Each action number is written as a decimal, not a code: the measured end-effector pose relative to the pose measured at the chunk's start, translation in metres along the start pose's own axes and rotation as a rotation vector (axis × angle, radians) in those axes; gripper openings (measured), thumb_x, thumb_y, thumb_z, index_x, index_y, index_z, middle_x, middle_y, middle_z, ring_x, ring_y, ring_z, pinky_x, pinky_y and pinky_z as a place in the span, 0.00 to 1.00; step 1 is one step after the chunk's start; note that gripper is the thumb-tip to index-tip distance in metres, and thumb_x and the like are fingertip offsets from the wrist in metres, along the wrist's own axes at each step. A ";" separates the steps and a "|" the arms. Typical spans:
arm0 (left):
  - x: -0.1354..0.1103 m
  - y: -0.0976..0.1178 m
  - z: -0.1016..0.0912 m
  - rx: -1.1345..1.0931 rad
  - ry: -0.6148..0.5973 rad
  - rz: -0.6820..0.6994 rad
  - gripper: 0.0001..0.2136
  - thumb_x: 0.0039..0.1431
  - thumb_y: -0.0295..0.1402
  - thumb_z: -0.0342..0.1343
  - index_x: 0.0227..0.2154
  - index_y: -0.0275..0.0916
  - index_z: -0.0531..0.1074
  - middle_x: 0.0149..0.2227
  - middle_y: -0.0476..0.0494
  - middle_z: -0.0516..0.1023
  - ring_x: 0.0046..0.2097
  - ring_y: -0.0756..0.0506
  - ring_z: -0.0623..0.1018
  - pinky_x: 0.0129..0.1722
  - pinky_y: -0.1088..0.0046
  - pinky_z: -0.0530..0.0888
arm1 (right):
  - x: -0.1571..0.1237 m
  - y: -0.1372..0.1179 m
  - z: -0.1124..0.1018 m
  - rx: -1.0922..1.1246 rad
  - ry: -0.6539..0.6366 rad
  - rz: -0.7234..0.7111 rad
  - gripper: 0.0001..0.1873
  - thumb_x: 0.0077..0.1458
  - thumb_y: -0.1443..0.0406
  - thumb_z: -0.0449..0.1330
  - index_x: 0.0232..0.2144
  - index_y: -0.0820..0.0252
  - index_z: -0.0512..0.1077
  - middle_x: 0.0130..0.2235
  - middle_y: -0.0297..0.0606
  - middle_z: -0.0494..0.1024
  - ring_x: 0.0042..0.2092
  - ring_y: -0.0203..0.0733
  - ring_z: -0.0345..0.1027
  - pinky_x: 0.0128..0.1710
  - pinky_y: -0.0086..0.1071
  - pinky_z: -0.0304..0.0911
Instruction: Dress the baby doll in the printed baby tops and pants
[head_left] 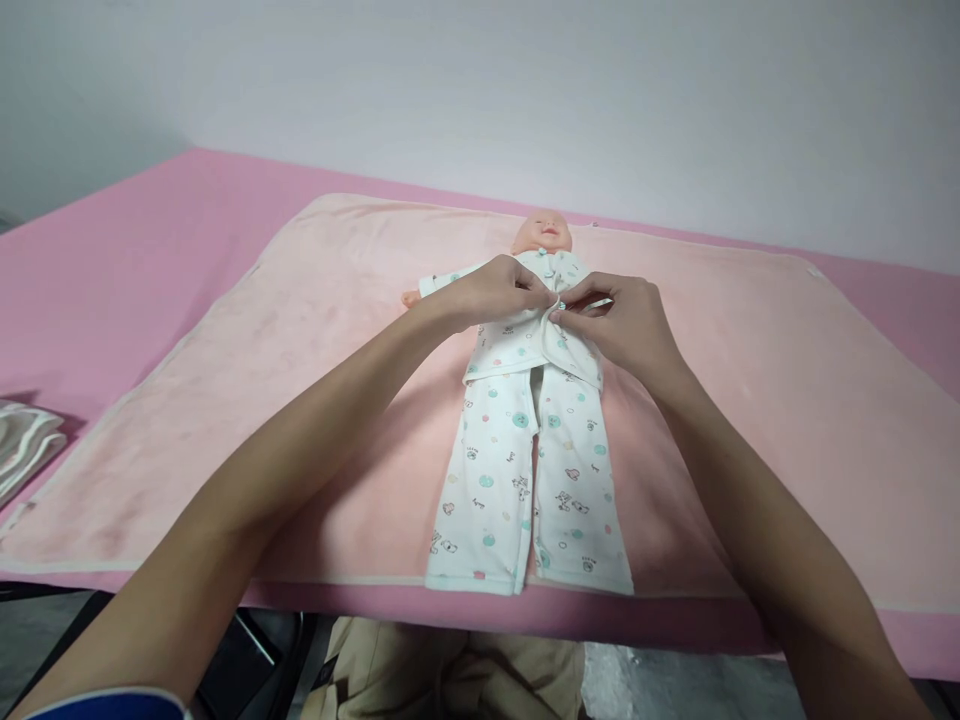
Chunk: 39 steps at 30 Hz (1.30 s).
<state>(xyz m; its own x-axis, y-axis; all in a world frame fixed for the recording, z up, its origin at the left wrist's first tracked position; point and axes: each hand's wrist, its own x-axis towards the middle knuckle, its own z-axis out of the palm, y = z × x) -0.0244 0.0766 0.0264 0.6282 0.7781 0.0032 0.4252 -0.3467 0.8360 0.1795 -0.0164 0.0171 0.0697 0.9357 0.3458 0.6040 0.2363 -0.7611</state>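
A baby doll (541, 232) lies on its back with its head toward the wall, dressed in a white printed shirt (504, 345) and matching pants (491, 480). My left hand (504, 290) pinches the shirt's front opening at the chest. From the other side, my right hand (622, 312) grips the opposite front edge by a small button (561, 304), thumb and forefinger close together. Near the neck the shirt looks fastened, while its lower front edges hang slightly apart. One doll hand (410, 298) sticks out of the sleeve on the left.
A light pink blanket (337, 270) lies under the doll on a pink-covered table (135, 250). Folded cloth (26, 445) sits at the left edge. A pale wall (487, 100) stands behind the table. Clear plastic (622, 680) shows below the front edge.
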 end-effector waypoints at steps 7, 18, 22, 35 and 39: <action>-0.002 0.001 0.012 -0.015 0.030 0.036 0.15 0.59 0.40 0.67 0.23 0.39 0.72 0.26 0.48 0.64 0.27 0.52 0.61 0.28 0.69 0.54 | 0.010 0.032 0.004 0.181 -0.061 -0.016 0.18 0.48 0.53 0.81 0.30 0.56 0.80 0.38 0.38 0.85 0.40 0.45 0.78 0.44 0.42 0.76; 0.002 -0.004 0.022 0.032 0.048 0.070 0.10 0.60 0.39 0.65 0.31 0.40 0.72 0.32 0.47 0.70 0.33 0.48 0.70 0.33 0.69 0.63 | 0.014 0.056 0.007 0.228 -0.121 -0.066 0.23 0.52 0.46 0.79 0.34 0.55 0.78 0.39 0.36 0.82 0.38 0.40 0.71 0.42 0.38 0.68; -0.028 -0.007 0.031 0.203 0.203 0.165 0.13 0.64 0.39 0.61 0.47 0.40 0.70 0.43 0.42 0.77 0.44 0.42 0.77 0.44 0.65 0.72 | -0.019 0.029 0.000 -0.047 -0.043 -0.157 0.19 0.63 0.50 0.70 0.48 0.53 0.76 0.52 0.41 0.81 0.46 0.46 0.73 0.50 0.43 0.70; -0.094 -0.028 0.055 0.700 0.280 0.194 0.17 0.68 0.45 0.56 0.50 0.39 0.64 0.55 0.30 0.74 0.57 0.31 0.73 0.51 0.54 0.77 | -0.073 0.004 0.022 -0.586 -0.017 -0.309 0.07 0.70 0.62 0.58 0.48 0.56 0.72 0.48 0.49 0.78 0.50 0.58 0.70 0.52 0.50 0.67; -0.100 -0.035 0.050 0.799 0.301 0.195 0.13 0.70 0.37 0.51 0.53 0.38 0.65 0.58 0.28 0.75 0.59 0.31 0.74 0.53 0.54 0.76 | -0.072 0.001 0.021 -0.607 -0.093 -0.425 0.13 0.75 0.63 0.51 0.38 0.54 0.73 0.42 0.45 0.80 0.45 0.53 0.73 0.50 0.48 0.68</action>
<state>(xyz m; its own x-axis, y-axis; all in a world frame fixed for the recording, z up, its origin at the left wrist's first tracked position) -0.0698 -0.0150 -0.0306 0.5864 0.7329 0.3450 0.7284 -0.6634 0.1712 0.1589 -0.0778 -0.0199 -0.3189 0.8206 0.4743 0.8980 0.4217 -0.1258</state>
